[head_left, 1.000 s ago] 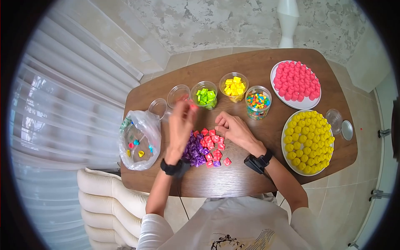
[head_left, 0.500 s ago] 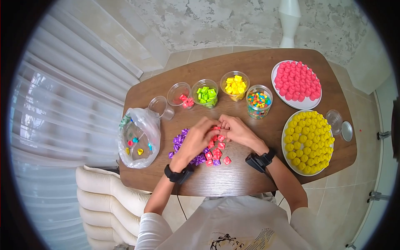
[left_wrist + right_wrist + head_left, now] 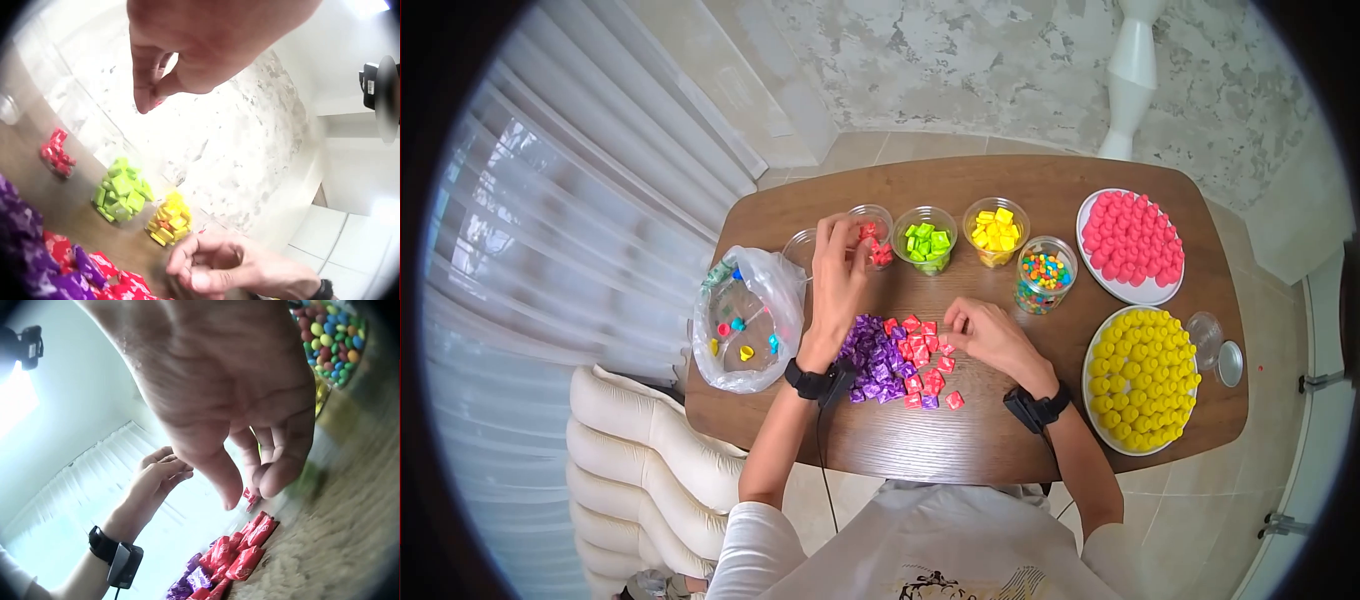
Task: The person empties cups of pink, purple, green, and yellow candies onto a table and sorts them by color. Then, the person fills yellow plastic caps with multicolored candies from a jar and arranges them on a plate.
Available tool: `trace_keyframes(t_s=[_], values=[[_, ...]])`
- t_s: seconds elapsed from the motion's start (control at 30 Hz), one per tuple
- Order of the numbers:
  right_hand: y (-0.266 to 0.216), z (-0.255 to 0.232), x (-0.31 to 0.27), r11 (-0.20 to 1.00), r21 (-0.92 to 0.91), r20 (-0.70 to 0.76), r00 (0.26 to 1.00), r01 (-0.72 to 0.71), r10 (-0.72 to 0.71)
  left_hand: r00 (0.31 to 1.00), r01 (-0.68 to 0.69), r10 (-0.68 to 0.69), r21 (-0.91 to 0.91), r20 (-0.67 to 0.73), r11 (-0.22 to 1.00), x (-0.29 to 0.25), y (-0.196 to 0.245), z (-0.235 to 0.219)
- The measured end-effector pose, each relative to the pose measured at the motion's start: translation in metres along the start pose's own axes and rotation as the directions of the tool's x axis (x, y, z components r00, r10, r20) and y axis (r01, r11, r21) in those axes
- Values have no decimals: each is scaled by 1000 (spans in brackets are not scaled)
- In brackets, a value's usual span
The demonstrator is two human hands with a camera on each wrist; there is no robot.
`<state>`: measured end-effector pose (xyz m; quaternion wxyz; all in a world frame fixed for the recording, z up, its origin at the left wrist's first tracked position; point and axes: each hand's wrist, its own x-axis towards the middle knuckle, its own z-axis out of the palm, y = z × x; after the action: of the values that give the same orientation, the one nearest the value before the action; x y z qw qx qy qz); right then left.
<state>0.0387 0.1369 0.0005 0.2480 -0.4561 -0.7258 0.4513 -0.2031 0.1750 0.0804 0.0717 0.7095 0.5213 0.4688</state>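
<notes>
My left hand is raised at the clear cup of red candies. In the left wrist view its thumb and fingertips pinch a small red wrapped candy, mostly hidden by the fingers. My right hand hovers beside the loose red wrapped candies, fingers loosely bent. In the right wrist view a gap shows between its thumb and fingers, with nothing held. Purple wrapped candies lie heaped left of the red ones, a few mixed among them.
Behind the pile stand a cup of green candies, a cup of yellow candies and a jar of colourful round candies. Plates of pink pieces and yellow pieces stand right. A plastic bag sits left.
Half a second ago both hands met over the red candies. The left hand has since moved up and left to the cup; the right has stayed by the pile. The head view has shifted.
</notes>
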Motion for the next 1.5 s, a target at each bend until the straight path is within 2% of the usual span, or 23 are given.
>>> trace_keyframes(t_s=[0.07, 0.17, 0.23, 0.3, 0.37, 0.43, 0.47, 0.5, 0.53, 0.57, 0.63, 0.7, 0.73, 0.83, 0.9, 0.97, 1.07, 1.2, 1.27, 1.4, 1.43, 1.47, 1.5], values=[[-1, 1, -9, 987, -132, 6, 996, 94, -94, 998, 50, -49, -23, 41, 998, -5, 4, 2], [-1, 6, -15, 976, -170, -16, 990, 134, -139, 982, 129, -115, -85, 152, 988, -26, 8, 12], [1, 6, -16, 981, -151, -10, 992, 125, -128, 920, 166, -107, -128, 376, 978, -42, 10, 17], [5, 5, -13, 979, -139, 14, 989, 149, -148, 891, 79, -15, -124, 453, 989, -60, 2, 27], [17, 10, -9, 945, -171, -40, 956, 280, -291, 861, -117, 192, -185, 471, 976, -67, 6, 31], [13, 12, -3, 986, 168, 22, 1000, 0, -4, 820, -9, 114, -186, 561, 982, -77, 12, 32], [15, 15, 0, 985, 167, 43, 998, 41, -49, 814, 43, 53, -151, 578, 988, -76, 21, 28], [17, 16, 2, 963, 264, -10, 999, 54, -53, 804, 95, -4, -122, 594, 988, -75, 30, 25], [18, 19, 4, 932, 358, -63, 997, 64, -44, 831, 79, 14, -142, 557, 987, -77, 27, 28], [17, 20, 5, 932, 352, -50, 996, 84, -71, 853, 62, 35, -167, 520, 984, -77, 28, 27], [14, 20, 6, 908, 414, -69, 997, 70, -46, 850, 106, 5, -179, 526, 978, -76, 24, 26], [10, 22, 7, 888, 447, -81, 994, 104, -76, 866, 20, 69, -172, 496, 985, -77, 17, 28], [8, 23, 7, 871, 478, -90, 993, 109, -75, 857, 67, 33, -175, 515, 982, -74, 21, 25], [6, 22, 6, 864, 487, -131, 989, 124, -68, 891, 19, 50, -146, 451, 989, -63, 18, 18], [7, 21, 4, 878, 463, -170, 984, 122, -47, 960, 76, -42, -114, 277, 991, -44, 19, 7], [7, 18, 3, 926, 365, -146, 988, 92, -41, 998, 63, -63, -83, 6, 995, -19, 13, 0], [7, 16, 3, 957, 287, -133, 991, 43, -5, 994, 65, -68, -34, -86, 997, 15, -5, -12], [10, 16, 2, 975, 222, -101, 995, -2, 25, 999, 32, -32, -34, -4, 999, 21, -24, -9], [16, 17, 2, 991, 37, -151, 981, 128, -121, 1000, 25, -24, -68, 15, 997, 13, -21, -8], [-2, 15, -3, 985, -141, -69, 991, 103, -113, 990, 114, -96, -182, 105, 977, -5, -6, -11], [-4, 16, -2, 982, -159, -62, 992, 99, -110, 944, 230, -178, -168, 277, 959, -8, -2, -14], [-6, 18, 1, 986, -142, -72, 993, 84, -94, 864, 336, -249, -133, 438, 933, -12, 0, -17], [-7, 19, 4, 990, -123, -81, 994, 69, -79, 868, 340, -250, -146, 429, 929, -19, -7, -13]])
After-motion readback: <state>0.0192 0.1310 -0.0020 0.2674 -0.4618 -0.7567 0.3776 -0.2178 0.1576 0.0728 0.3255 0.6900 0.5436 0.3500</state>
